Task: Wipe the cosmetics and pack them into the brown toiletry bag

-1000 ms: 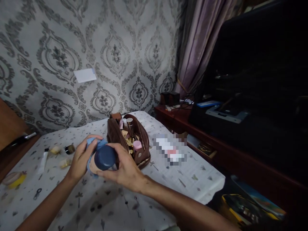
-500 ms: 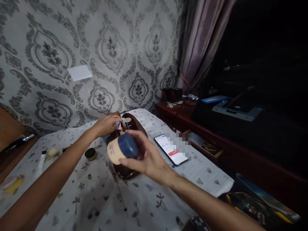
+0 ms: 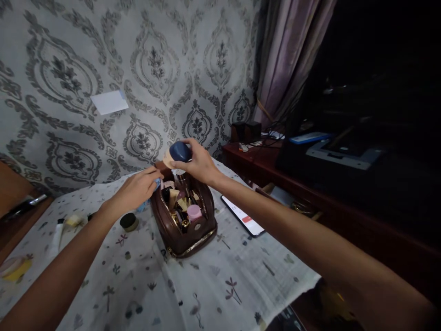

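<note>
Brown and leather-like, an unzipped bag (image 3: 203,236) stands on a white printed cloth (image 3: 165,294). Much is inside it: a pink-lidded round pot (image 3: 194,212), a silver-capped cylindrical bottle (image 3: 182,180) and a jumble of gold and beige pieces (image 3: 184,203), too crowded to count. Outside are a dark-topped round tub (image 3: 129,222), a white tube with a black cap (image 3: 58,234) and a round peach jar with a dark-blue lid (image 3: 177,153). The right hand (image 3: 200,163) has this jar in its grip, thumb and fingers clasping it above the bag's far end. The left hand (image 3: 138,189) appears to pinch a soft light-blue cloth (image 3: 157,184) at the left rim.

Half a second ago the jar was nearer, hiding the pink-lidded pot; now the contents show. The left fingertips, then over the opening, have drawn back to the rim.
</note>
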Motion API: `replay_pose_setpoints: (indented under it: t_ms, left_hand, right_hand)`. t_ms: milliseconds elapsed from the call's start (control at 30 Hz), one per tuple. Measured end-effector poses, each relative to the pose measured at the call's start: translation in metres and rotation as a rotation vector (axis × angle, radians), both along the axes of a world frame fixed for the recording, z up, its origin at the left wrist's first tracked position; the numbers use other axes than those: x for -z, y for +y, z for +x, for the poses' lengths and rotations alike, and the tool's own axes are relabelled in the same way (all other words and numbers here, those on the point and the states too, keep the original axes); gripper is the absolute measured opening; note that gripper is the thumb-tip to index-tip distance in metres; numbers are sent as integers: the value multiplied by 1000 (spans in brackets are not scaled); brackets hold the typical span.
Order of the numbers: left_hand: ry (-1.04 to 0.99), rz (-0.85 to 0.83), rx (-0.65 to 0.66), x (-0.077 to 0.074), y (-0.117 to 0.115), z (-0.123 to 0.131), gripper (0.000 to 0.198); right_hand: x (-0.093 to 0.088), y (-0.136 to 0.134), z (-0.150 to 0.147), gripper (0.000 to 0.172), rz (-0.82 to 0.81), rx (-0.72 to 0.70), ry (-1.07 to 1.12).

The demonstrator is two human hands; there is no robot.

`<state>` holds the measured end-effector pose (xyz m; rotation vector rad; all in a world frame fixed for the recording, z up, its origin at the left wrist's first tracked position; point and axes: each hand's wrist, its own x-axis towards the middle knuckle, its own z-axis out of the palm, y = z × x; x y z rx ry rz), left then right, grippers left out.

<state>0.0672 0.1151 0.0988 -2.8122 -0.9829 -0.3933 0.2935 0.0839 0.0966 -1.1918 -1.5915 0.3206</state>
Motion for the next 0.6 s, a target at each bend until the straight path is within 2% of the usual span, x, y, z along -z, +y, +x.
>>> replay_pose_setpoints:
  t_ms: [200,600]
  left_hand:
    - [-5,43,-4,2,1,-1,40]
    - [-35,42,-40,6,0,-1,38]
  right_hand:
    - [-13,39,-24,57,-192,49,-447]
    - [-18,65,-56,39,-427,-38,-967]
